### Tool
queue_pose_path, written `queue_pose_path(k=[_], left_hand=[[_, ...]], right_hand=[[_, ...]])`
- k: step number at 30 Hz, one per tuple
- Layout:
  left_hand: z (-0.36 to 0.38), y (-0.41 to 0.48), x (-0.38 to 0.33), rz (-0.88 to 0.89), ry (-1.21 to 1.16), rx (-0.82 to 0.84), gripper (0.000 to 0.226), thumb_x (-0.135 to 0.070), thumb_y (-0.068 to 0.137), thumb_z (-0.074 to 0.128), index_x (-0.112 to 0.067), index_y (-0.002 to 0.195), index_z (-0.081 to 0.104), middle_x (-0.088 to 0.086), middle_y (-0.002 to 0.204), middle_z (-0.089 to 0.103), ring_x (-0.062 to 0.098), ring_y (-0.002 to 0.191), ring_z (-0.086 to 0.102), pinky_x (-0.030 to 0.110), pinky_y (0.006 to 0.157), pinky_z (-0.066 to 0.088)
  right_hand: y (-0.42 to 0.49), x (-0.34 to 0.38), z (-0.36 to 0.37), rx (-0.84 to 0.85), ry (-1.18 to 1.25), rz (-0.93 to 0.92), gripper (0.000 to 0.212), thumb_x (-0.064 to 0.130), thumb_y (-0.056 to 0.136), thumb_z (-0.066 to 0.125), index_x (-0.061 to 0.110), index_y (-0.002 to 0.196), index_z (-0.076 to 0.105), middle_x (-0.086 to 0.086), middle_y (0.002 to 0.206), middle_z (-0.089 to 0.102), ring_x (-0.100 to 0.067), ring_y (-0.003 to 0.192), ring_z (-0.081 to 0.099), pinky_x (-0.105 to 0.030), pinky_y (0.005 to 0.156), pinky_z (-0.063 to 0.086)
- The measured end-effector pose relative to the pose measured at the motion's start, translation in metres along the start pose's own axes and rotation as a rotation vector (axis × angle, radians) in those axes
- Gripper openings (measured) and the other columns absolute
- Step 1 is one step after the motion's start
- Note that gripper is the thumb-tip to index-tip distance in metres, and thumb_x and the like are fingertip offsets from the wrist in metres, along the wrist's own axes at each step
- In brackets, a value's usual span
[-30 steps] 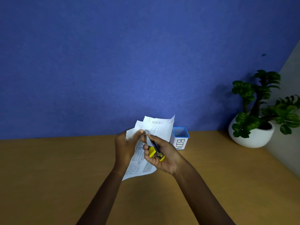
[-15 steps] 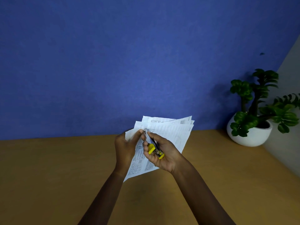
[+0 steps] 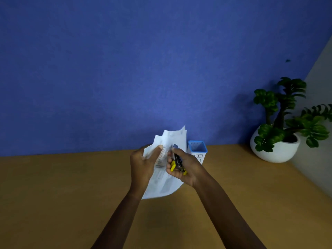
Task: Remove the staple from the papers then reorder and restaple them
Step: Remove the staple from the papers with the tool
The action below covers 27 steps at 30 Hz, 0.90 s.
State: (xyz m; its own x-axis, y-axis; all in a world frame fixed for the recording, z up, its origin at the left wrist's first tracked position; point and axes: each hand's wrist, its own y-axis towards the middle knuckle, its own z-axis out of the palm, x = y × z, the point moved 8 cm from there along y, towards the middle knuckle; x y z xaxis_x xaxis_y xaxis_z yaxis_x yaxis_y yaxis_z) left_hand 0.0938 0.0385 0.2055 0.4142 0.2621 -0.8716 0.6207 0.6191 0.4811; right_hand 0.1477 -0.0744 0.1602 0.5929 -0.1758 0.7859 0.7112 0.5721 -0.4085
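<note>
— Can you read the papers [image 3: 161, 184]?
— No, print's blurred; the staple's too small to find.
— The bin [image 3: 197, 147] behind them?
— Label half hidden by the right hand [image 3: 190, 168], which covers much of the yellow tool [image 3: 177, 163].

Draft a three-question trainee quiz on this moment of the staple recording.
1. True or false: the papers lie flat on the table.
2. Which hand holds the yellow-and-black tool? A left, B right, C neither.
3. Name the blue-rimmed thing on the table behind the right hand.
Key: 1 false, the left hand holds them up. 2 B. 3 the bin.
</note>
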Motion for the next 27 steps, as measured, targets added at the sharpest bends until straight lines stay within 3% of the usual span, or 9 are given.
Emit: queue_pose_path(k=[2,5,7,9,12,17,21,24,27], left_hand=[[-0.001,0.004,0.003,-0.031,-0.016,-0.027,0.032,-0.005,0.078,0.067,-0.036,0.077,0.061,-0.017,0.082,0.068,-0.006,0.078,0.065,0.007,0.070,0.049],[-0.002,0.006,0.010,-0.096,-0.059,-0.018,0.027,-0.005,0.081,0.064,-0.031,0.075,0.061,-0.018,0.067,0.071,-0.003,0.068,0.067,0.008,0.058,0.049],[-0.003,0.006,0.012,-0.135,-0.089,-0.008,0.029,-0.003,0.082,0.062,-0.030,0.073,0.061,-0.023,0.065,0.071,-0.004,0.063,0.067,0.006,0.053,0.048],[-0.002,0.005,0.015,-0.180,-0.116,-0.003,0.026,-0.004,0.083,0.062,-0.029,0.074,0.061,-0.018,0.065,0.071,-0.004,0.063,0.067,0.006,0.052,0.049],[-0.001,0.004,0.019,-0.220,-0.146,-0.005,0.018,-0.008,0.082,0.063,-0.026,0.078,0.062,-0.012,0.076,0.069,-0.004,0.064,0.067,0.006,0.055,0.050],[0.003,0.003,0.011,-0.176,-0.150,0.010,0.030,-0.005,0.082,0.063,-0.034,0.075,0.058,-0.034,0.065,0.067,-0.011,0.065,0.064,0.001,0.054,0.046],[0.003,0.004,0.009,-0.157,-0.141,0.009,0.033,-0.002,0.081,0.063,-0.034,0.076,0.056,-0.036,0.065,0.066,-0.014,0.067,0.063,-0.001,0.055,0.044],[0.004,0.004,0.009,-0.162,-0.137,0.003,0.031,-0.003,0.081,0.063,-0.033,0.078,0.057,-0.023,0.068,0.070,-0.011,0.069,0.064,0.001,0.058,0.046],[0.003,0.005,0.013,-0.188,-0.131,0.002,0.018,-0.006,0.081,0.065,-0.024,0.082,0.062,-0.004,0.083,0.068,0.003,0.071,0.068,0.012,0.067,0.052]], right_hand=[[-0.001,-0.001,-0.007,-0.011,-0.061,-0.017,0.028,0.028,0.096,0.047,0.009,0.076,0.055,-0.001,0.042,0.059,-0.012,0.036,0.057,-0.020,0.042,0.052],[-0.004,-0.005,-0.009,0.034,-0.260,-0.067,0.023,0.029,0.097,0.044,0.013,0.085,0.057,0.001,0.048,0.065,-0.012,0.041,0.062,-0.022,0.047,0.054],[-0.006,-0.003,-0.005,0.073,-0.372,-0.122,0.019,0.030,0.097,0.043,0.017,0.091,0.056,0.000,0.054,0.069,-0.012,0.044,0.065,-0.023,0.049,0.055],[-0.006,-0.001,-0.001,0.102,-0.406,-0.132,0.018,0.032,0.097,0.042,0.019,0.094,0.054,0.000,0.057,0.071,-0.012,0.046,0.066,-0.023,0.049,0.055],[-0.006,-0.002,0.001,0.138,-0.323,-0.059,0.026,0.034,0.097,0.041,0.016,0.090,0.058,0.000,0.056,0.070,-0.012,0.046,0.065,-0.021,0.048,0.054],[-0.009,-0.004,0.007,0.180,-0.111,0.065,0.033,0.032,0.095,0.046,0.009,0.080,0.064,-0.005,0.053,0.066,-0.014,0.041,0.061,-0.020,0.044,0.053],[-0.010,-0.003,0.010,0.187,-0.091,0.079,0.034,0.031,0.095,0.046,0.009,0.077,0.064,-0.004,0.051,0.065,-0.013,0.039,0.061,-0.018,0.041,0.052],[-0.010,-0.003,0.012,0.178,-0.085,0.087,0.033,0.032,0.094,0.046,0.009,0.079,0.063,-0.003,0.050,0.065,-0.012,0.039,0.061,-0.017,0.040,0.051],[-0.009,-0.004,0.013,0.177,-0.076,0.091,0.032,0.032,0.094,0.047,0.009,0.079,0.063,-0.003,0.050,0.065,-0.012,0.039,0.061,-0.018,0.040,0.052]])
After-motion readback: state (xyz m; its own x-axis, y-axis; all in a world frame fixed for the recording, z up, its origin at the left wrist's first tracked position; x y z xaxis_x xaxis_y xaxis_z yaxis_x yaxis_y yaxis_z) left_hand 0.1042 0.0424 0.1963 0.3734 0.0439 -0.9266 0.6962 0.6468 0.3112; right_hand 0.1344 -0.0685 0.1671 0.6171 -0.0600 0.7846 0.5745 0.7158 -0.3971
